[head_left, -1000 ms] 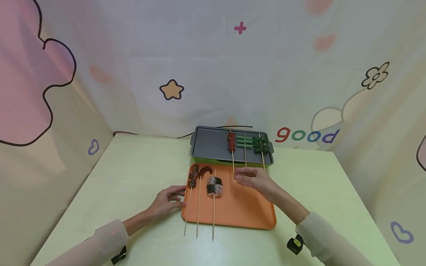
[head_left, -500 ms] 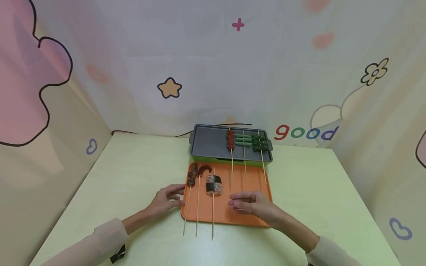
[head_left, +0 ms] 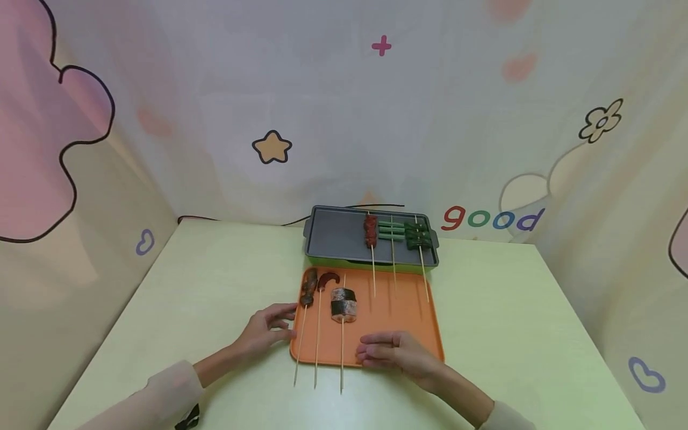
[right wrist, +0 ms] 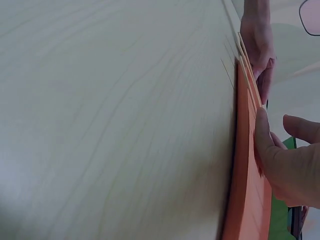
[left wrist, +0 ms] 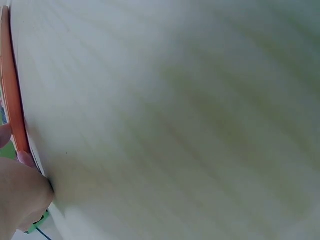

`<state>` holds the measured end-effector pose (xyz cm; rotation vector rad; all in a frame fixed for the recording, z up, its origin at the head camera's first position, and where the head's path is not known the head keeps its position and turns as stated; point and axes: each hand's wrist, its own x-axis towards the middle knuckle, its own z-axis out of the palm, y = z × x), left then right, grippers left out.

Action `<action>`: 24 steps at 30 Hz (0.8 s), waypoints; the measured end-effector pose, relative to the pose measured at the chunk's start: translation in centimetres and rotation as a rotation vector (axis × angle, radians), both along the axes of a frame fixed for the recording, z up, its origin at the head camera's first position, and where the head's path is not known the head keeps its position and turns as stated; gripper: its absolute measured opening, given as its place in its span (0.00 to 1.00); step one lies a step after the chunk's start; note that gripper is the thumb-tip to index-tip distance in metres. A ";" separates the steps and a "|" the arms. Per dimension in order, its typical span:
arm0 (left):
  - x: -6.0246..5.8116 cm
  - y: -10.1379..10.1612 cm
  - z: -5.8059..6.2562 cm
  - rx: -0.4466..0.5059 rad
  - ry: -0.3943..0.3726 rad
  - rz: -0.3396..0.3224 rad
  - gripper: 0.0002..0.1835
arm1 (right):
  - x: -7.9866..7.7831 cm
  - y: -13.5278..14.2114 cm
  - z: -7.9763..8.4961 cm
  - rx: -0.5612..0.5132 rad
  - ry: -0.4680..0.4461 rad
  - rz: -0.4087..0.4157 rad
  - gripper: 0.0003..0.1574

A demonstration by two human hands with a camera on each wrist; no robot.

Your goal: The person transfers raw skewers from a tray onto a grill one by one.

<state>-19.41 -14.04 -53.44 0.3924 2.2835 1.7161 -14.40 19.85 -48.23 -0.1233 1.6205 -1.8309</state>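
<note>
Touched orange tray (head_left: pixel 395 319) with left fingers (head_left: pixel 280 309) spread; held right fingers (head_left: pixel 379 338) loosely together; risked rolling banded skewer (head_left: pixel 343 305) if brushed.

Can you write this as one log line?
Left hand: touching tray at left; right hand: empty, at tray's front edge; tray: three skewers; grill: three skewers.
</note>
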 end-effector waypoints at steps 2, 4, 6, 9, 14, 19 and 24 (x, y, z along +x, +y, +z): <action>0.3 -0.1 -0.2 0.011 0.015 -0.013 0.32 | 0.1 -0.3 -0.4 -0.008 -0.034 -0.009 0.31; 0.5 -0.1 -0.3 0.022 0.021 -0.021 0.32 | 0.2 -0.7 -0.7 -0.014 -0.066 -0.022 0.31; 0.4 -0.1 -0.3 0.024 0.022 -0.020 0.32 | 0.2 -1.0 -0.9 -0.014 -0.084 -0.029 0.31; 0.3 -0.1 -0.2 0.018 0.013 -0.003 0.32 | 0.1 -1.5 -1.2 -0.021 -0.093 -0.034 0.32; 0.2 0.0 -0.1 0.019 0.000 0.002 0.32 | 0.1 -2.2 -1.5 -0.057 -0.107 -0.045 0.32; 0.3 -0.1 -0.1 0.026 -0.010 0.003 0.32 | 0.2 -2.9 -1.7 -0.082 -0.137 -0.058 0.32; 0.4 -0.1 -0.1 0.028 -0.003 0.007 0.32 | 0.3 -3.2 -1.4 -0.101 -0.149 -0.058 0.33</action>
